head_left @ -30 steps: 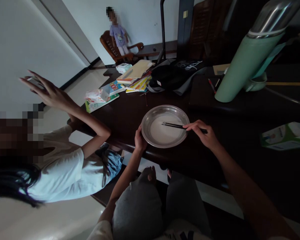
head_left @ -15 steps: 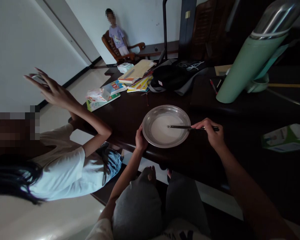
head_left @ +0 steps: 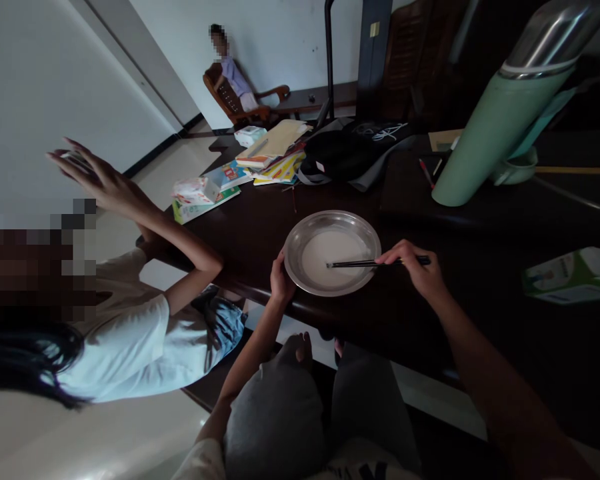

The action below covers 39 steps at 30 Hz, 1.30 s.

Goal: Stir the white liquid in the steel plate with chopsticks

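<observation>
A shallow round metal bowl (head_left: 300, 277) stands on the dark table near its front edge, with a white milky mixture (head_left: 325, 250) in it. My left hand (head_left: 281, 280) grips the bowl's left rim, thumb up along the side and fingers partly hidden beneath. Closed around dark chopsticks (head_left: 355, 263) is my right hand (head_left: 417, 267), just past the bowl's right rim. The chopsticks slant almost flat over that rim, and their tips are in the white mixture near the bowl's middle.
A green thermos (head_left: 500, 133) and a green-white carton (head_left: 570, 275) stand to the right. Books (head_left: 275, 157), a tissue pack (head_left: 196, 190) and a black bag (head_left: 350, 157) lie behind the bowl. A person (head_left: 125, 333) leans an elbow at the left; another (head_left: 237, 80) is on a far chair.
My right hand has shifted slightly left and down, carrying the chopstick tips toward the near left inside the bowl. The left hand and bowl stay put. The far person leans differently.
</observation>
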{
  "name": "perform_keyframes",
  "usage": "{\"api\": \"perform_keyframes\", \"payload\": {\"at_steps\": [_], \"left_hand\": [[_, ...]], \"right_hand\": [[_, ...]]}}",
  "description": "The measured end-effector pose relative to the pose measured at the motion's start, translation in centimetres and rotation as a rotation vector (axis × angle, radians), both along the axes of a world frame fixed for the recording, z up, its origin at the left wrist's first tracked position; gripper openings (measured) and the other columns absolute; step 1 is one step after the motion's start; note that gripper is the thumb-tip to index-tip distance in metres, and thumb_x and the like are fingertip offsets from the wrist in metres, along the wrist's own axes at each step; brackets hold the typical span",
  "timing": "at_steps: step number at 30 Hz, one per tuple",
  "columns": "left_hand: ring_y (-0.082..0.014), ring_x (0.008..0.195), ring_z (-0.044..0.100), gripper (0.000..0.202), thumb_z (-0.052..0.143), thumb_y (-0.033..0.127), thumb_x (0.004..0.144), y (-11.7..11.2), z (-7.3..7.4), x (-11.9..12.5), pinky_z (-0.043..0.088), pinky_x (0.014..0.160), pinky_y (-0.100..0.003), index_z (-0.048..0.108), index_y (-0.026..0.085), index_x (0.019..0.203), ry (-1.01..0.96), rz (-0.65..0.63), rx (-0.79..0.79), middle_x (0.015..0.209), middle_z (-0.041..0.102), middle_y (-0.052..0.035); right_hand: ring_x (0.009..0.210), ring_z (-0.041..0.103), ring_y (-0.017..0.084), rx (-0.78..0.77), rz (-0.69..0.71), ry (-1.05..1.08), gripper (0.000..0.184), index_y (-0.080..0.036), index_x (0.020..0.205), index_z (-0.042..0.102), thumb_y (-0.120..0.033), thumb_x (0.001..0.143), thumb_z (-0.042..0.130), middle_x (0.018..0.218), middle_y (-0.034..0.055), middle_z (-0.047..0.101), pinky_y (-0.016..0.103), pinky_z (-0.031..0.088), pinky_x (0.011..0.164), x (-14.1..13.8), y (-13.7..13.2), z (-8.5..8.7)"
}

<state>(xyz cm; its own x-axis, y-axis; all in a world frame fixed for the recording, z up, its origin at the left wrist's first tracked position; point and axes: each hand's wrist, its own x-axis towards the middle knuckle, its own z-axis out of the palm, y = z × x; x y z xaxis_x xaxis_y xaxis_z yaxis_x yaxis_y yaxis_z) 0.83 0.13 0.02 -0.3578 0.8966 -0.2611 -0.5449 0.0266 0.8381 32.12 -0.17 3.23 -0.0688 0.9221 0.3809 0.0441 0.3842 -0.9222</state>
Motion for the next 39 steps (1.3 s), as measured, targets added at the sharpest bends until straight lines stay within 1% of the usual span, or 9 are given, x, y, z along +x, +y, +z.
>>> {"api": "perform_keyframes", "payload": {"at_steps": [3,8,13,16,19,25,31,36,39], "left_hand": [[-0.0347,0.128,0.077,0.02,0.069,0.035,0.091,-0.09,0.27,0.12,0.062,0.107,-0.042,0.084,0.025,0.1,-0.001,0.001,-0.005,0.094,0.085,-0.0054],[-0.0365,0.133,0.075,0.024,0.069,0.035,0.089,-0.07,0.25,0.21,0.061,0.109,-0.043,0.083,0.023,0.104,-0.01,-0.02,0.018,0.105,0.087,-0.008],[-0.0357,0.129,0.076,0.017,0.075,0.039,0.085,0.02,-0.11,0.02,0.062,0.109,-0.043,0.079,0.024,0.092,-0.005,-0.007,0.022,0.097,0.085,-0.0058],[-0.0351,0.127,0.077,0.017,0.077,0.04,0.084,0.03,-0.21,-0.05,0.062,0.108,-0.042,0.078,0.025,0.091,-0.004,-0.011,0.017,0.097,0.085,-0.0053],[-0.0356,0.129,0.076,0.018,0.076,0.041,0.085,0.04,-0.26,-0.06,0.061,0.109,-0.043,0.078,0.024,0.092,0.002,-0.017,0.003,0.098,0.085,-0.0065],[-0.0356,0.129,0.076,0.016,0.077,0.039,0.084,0.03,-0.42,-0.19,0.061,0.11,-0.042,0.08,0.025,0.091,-0.009,-0.02,0.041,0.097,0.085,-0.0059],[-0.0337,0.124,0.078,0.02,0.073,0.036,0.087,0.15,-0.41,-0.03,0.06,0.109,-0.041,0.082,0.021,0.096,-0.012,-0.001,0.023,0.091,0.084,-0.0054],[-0.0344,0.125,0.078,0.017,0.074,0.039,0.086,0.12,-0.43,-0.03,0.062,0.107,-0.042,0.081,0.025,0.093,0.019,-0.009,0.024,0.092,0.084,-0.0055],[-0.0351,0.128,0.077,0.017,0.073,0.04,0.085,0.08,-0.33,0.02,0.062,0.108,-0.042,0.08,0.025,0.092,0.024,-0.015,0.035,0.096,0.085,-0.0066]], "right_hand": [[0.095,0.081,0.03,0.026,0.048,-0.096,0.053,-0.034,0.079,0.086,-0.078,0.102,0.066,0.093,0.0059,0.09,0.05,0.064,0.096,-0.41,-0.01,-0.11],[0.086,0.081,0.028,0.007,-0.108,0.025,0.058,-0.03,0.073,0.081,-0.076,0.104,0.065,0.084,0.0056,0.087,0.048,0.064,0.092,0.23,0.18,-0.23],[0.089,0.083,0.029,-0.01,0.053,-0.024,0.057,-0.03,0.077,0.085,-0.077,0.102,0.067,0.087,0.006,0.088,0.047,0.064,0.093,-0.21,0.08,-0.37],[0.099,0.083,0.03,0.013,0.005,-0.066,0.052,-0.032,0.082,0.087,-0.077,0.101,0.069,0.094,0.0059,0.09,0.048,0.061,0.101,-0.13,0.2,-0.51],[0.089,0.082,0.027,-0.003,-0.082,0.025,0.055,-0.031,0.075,0.083,-0.074,0.104,0.067,0.088,0.0048,0.088,0.047,0.063,0.095,0.36,0.32,-0.59],[0.094,0.083,0.028,0.025,0.045,-0.061,0.052,-0.032,0.082,0.087,-0.076,0.103,0.068,0.095,0.0054,0.09,0.048,0.064,0.096,-0.35,0.21,-0.69],[0.084,0.082,0.027,0.009,-0.133,0.039,0.058,-0.029,0.074,0.081,-0.076,0.104,0.065,0.083,0.0053,0.087,0.046,0.064,0.09,0.43,0.42,-0.67],[0.092,0.085,0.028,-0.023,0.058,-0.034,0.056,-0.03,0.079,0.085,-0.079,0.101,0.067,0.09,0.0061,0.089,0.046,0.065,0.096,-0.06,0.2,-0.53],[0.101,0.085,0.03,-0.008,0.0,-0.054,0.054,-0.031,0.082,0.086,-0.079,0.1,0.069,0.096,0.0061,0.09,0.049,0.064,0.103,-0.04,0.27,-0.53]]}}
